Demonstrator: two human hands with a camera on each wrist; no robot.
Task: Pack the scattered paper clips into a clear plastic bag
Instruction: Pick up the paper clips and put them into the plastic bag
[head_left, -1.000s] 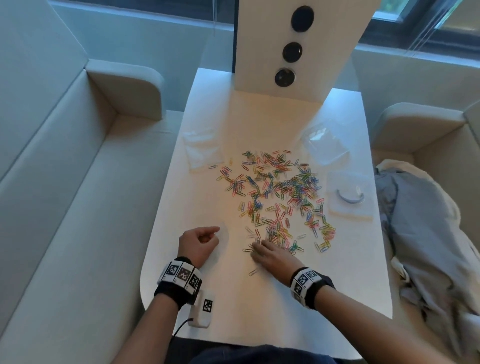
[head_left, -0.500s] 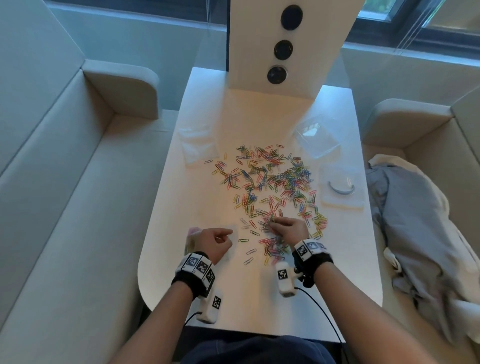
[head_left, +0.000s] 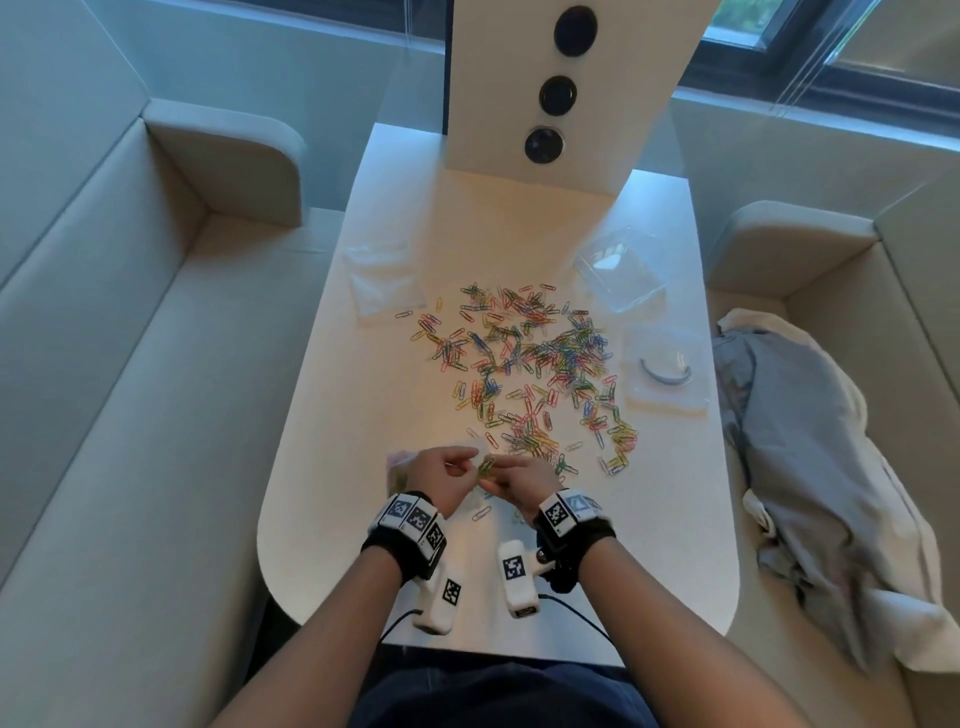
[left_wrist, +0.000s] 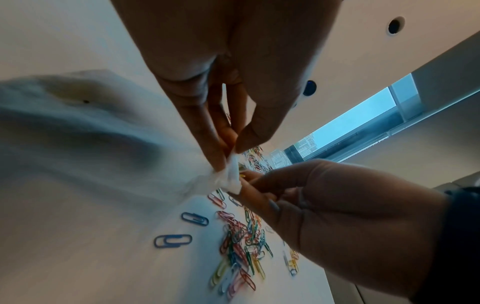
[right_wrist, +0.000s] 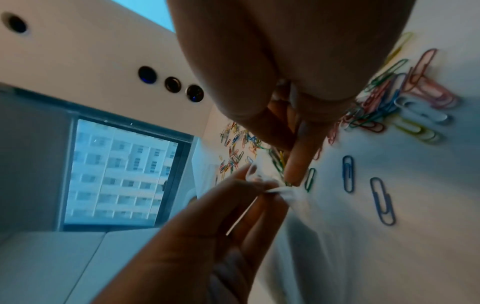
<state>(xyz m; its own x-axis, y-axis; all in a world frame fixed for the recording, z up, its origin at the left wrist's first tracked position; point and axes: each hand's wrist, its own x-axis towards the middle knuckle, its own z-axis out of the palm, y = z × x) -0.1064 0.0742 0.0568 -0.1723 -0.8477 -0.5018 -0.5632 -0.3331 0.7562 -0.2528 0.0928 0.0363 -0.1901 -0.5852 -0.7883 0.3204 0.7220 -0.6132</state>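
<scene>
At the near edge of the white table (head_left: 322, 467), the left hand (head_left: 441, 480) pinched the rim of a clear plastic bag (left_wrist: 231, 174) between thumb and fingertips, the film bunched to a white crumple at the pinch and the rest of the bag trailing away as a blurred pale sheet that could hardly be told from the table beneath it. The right hand (head_left: 519, 480) met it there, fingers curled around a few paper clips (head_left: 487, 464) at the bag's mouth; how many it held could not be made out, since the fingers hid most of them and only a yellow-green tip showed from the head view. Whether any clips already lay inside the bag could not be told. The main scatter of coloured clips (head_left: 530, 364) lay on the table beyond the hands, with a few loose blue ones (left_wrist: 172, 240) just beside the bag. Farther across the table from the hands sat another flat clear bag (head_left: 382, 283) to the left of the scatter, a clear plastic box (head_left: 621, 270) to its right, and a clear lid (head_left: 665, 371) with a curved mark, its details too faint to read. A crumpled grey cloth (head_left: 810, 467) lay off the table's right side, partly cut off by the frame
</scene>
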